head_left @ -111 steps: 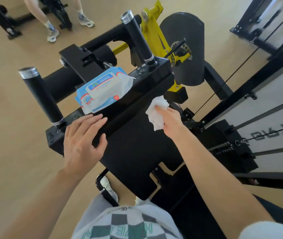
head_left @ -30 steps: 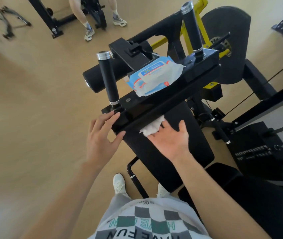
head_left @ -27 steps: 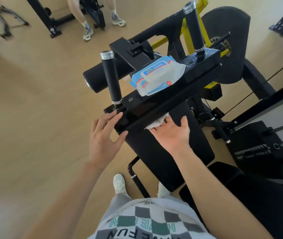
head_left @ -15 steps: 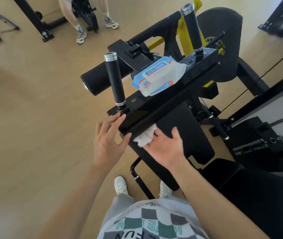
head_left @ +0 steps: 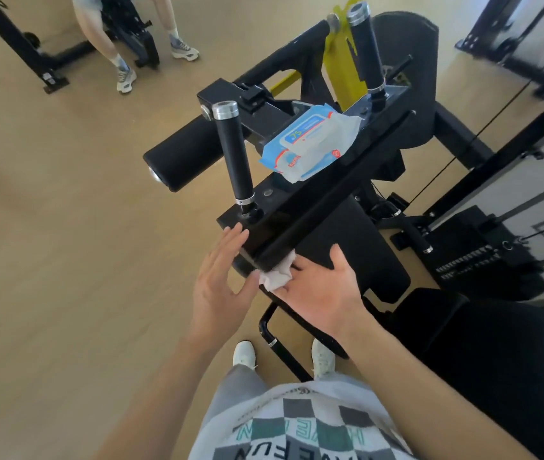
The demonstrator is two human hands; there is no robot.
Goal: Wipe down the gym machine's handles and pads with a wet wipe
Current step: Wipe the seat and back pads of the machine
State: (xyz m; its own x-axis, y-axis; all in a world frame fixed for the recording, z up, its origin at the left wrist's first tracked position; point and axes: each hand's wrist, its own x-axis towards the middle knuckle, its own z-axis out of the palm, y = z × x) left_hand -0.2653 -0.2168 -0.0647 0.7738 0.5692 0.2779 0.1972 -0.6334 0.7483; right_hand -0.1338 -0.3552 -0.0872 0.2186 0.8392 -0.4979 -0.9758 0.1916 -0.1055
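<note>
While my right hand [head_left: 323, 290] presses one wet wipe [head_left: 275, 276] with straight fingers against the pad [head_left: 347, 247] edge, my left hand [head_left: 220, 280], fingers straight, touches the frame [head_left: 283, 210] corner; beyond, one wipe pack [head_left: 310, 141] lies between two upright handles [head_left: 234, 157].

Black machine bar [head_left: 313, 200], wipes pack [head_left: 307, 144] on top

- Reaches in from the near left with the left grip [head_left: 220, 280], held flat, fingers straight and together, pointing far, thumb spread to the right.
- Stretches in from the near right with the right grip [head_left: 322, 290], back up, thumb raised, straight fingers pointing left and pressing the wet wipe [head_left: 275, 278].
</note>
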